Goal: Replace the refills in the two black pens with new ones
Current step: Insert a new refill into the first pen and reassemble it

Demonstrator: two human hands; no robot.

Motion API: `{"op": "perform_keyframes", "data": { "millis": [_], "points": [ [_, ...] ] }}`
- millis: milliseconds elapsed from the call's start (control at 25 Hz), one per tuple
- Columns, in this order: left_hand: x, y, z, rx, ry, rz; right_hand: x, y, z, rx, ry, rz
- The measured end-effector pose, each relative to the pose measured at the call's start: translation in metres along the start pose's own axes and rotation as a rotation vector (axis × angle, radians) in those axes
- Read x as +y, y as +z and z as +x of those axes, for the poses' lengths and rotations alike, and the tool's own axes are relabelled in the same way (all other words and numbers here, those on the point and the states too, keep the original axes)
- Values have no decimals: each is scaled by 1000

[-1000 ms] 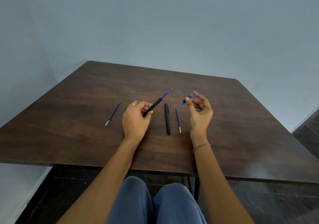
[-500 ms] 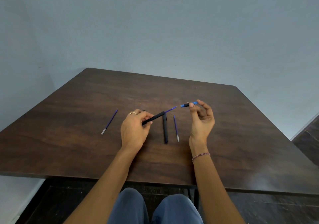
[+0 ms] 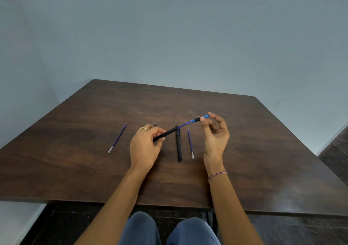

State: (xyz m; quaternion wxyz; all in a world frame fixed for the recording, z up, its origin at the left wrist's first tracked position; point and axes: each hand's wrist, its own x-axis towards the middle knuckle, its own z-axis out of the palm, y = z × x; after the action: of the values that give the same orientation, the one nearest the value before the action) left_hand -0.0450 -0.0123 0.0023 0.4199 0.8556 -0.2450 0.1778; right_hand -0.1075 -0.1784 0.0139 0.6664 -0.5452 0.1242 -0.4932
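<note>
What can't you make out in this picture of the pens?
Head view:
Small dark piece beyond the left hand gripping the pen barrel: mostly hidden by fingers.
Whether the tip piece pinched by the right hand is seated on the refill: too small.
Ink in the left loose refill and right loose refill: too small.
Near corners of the table: cut off by frame edges.

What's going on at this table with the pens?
A person is working on a black pen. The left hand grips its barrel, with a purple refill sticking out. The right hand pinches a blue-ended tip piece at the refill's far end. A second black pen, a loose refill beside it and another refill farther left lie on the table.
</note>
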Motion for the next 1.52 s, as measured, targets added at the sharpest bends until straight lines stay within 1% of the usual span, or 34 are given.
{"op": "perform_keyframes", "data": {
  "millis": [200, 680, 960, 1280, 1520],
  "points": [
    [1, 0, 0, -9, -3, 8, -1, 2, -2, -62, -10, -56],
    [0, 1, 1, -5, -2, 12, 1, 2, -1, -93, 17, -61],
    [-1, 1, 0, -17, 21, 5, 5, 5, -4, -232, 2, -143],
    [0, 2, 0, -2, 24, -37, 6, 4, -4, -263, -1, -169],
    [-3, 2, 1, -9, 32, -3, 5, 5, -4, -276, 4, -145]
  ]
}}
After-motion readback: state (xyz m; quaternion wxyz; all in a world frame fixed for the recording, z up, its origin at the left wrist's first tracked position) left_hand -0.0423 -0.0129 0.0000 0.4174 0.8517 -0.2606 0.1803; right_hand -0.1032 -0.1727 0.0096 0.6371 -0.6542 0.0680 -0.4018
